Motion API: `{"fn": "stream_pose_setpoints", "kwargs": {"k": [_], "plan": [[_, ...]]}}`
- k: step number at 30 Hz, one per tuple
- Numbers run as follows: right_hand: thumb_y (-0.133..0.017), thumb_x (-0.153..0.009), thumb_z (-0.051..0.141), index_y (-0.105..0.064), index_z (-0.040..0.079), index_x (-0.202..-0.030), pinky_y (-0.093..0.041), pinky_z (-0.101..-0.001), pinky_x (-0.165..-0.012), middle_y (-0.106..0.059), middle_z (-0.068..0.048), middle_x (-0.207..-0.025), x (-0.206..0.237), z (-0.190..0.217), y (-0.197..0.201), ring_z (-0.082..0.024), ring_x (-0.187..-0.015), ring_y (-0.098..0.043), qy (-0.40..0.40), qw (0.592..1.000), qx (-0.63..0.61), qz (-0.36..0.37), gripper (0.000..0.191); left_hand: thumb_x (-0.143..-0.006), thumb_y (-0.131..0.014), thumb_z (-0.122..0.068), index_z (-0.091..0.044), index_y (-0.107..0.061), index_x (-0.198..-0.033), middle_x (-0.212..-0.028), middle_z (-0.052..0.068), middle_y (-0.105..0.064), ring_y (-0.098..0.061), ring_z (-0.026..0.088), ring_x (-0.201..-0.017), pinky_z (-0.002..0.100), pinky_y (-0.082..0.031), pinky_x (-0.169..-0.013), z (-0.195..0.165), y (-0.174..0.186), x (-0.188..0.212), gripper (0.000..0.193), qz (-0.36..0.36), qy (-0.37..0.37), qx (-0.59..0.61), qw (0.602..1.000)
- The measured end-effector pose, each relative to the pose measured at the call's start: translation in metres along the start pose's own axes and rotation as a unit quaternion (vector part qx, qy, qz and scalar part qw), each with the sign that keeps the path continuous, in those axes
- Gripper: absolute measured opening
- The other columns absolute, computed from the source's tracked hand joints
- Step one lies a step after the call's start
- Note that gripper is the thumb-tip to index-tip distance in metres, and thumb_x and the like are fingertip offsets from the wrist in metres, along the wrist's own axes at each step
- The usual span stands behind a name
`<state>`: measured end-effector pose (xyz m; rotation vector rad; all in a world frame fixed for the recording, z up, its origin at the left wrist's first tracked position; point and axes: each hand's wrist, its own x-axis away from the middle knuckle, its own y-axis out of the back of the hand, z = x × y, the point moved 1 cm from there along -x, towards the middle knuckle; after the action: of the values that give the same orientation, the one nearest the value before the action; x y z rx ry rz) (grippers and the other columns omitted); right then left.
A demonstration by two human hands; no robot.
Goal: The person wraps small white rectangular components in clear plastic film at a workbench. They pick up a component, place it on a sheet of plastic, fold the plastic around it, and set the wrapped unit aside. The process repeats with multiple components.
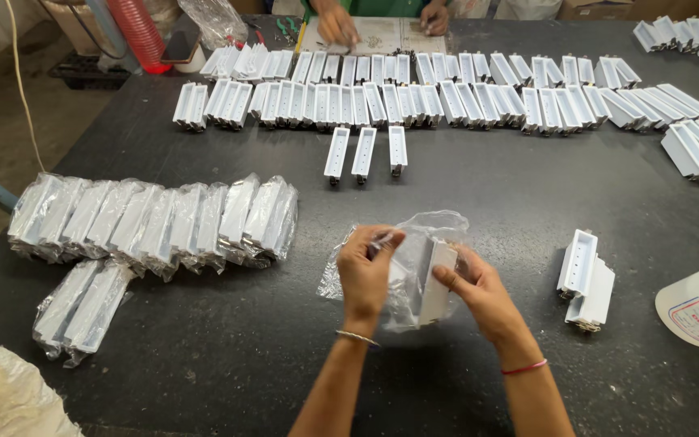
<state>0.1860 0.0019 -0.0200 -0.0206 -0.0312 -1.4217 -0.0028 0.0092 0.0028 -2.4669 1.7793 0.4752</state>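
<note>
Head view: we saw one moment over the dark table.
Left hand: fingers pinched shut on the clear bag, near the table's front edge.
Right hand: fingers closed on the white part.
Part's long axis: upright, just right of the left hand, partly in the bag.

Co-worker: I see only two hands; the top edge cuts the rest.
White sack: cropped at my bottom-left corner.
</note>
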Motion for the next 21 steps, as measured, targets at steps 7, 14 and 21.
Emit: {"fn": "stream_pose_setpoints", "kwargs": {"k": [7, 14, 21], "plan": [[-0.073, -0.086, 0.041, -0.062, 0.005, -0.136, -0.049, -0.0416, -0.101, -0.074, -0.010, -0.118, -0.051, 0.017, 0.116, -0.022, -0.114, -0.066, -0.005, 0.998, -0.065, 0.001, 0.063, -0.087, -0.075, -0.033, -0.011, -0.071, -0.105, -0.086, 0.000, -0.069, -0.055, 0.007, -0.061, 0.020, -0.047, -0.049, -0.018, -0.053, -0.066, 0.029, -0.042, 0.062, 0.277, 0.958], [-0.072, -0.088, 0.038, -0.059, 0.005, -0.138, -0.048, -0.0428, -0.103, -0.071, -0.009, -0.123, -0.071, 0.002, 0.042, -0.022, -0.117, -0.063, -0.029, 0.985, -0.164, 0.036, 0.062, -0.069, -0.084, -0.033, -0.010, -0.062, -0.130, -0.087, -0.002, -0.062, -0.053, 0.005, -0.056, 0.020, -0.048, -0.044, -0.006, -0.023, -0.068, 0.069, 0.239, 0.108, 0.092, 0.961], [-0.076, -0.082, 0.040, -0.054, 0.006, -0.145, -0.045, -0.0412, -0.109, -0.070, -0.011, -0.132, -0.081, -0.006, -0.035, -0.022, -0.128, -0.061, -0.031, 0.992, -0.060, 0.110, 0.074, -0.082, -0.082, -0.030, -0.004, -0.075, -0.097, -0.066, 0.002, -0.064, -0.044, 0.005, -0.047, 0.017, -0.032, -0.037, 0.036, 0.035, -0.085, 0.031, 0.124, 0.156, 0.184, 0.963]]}}
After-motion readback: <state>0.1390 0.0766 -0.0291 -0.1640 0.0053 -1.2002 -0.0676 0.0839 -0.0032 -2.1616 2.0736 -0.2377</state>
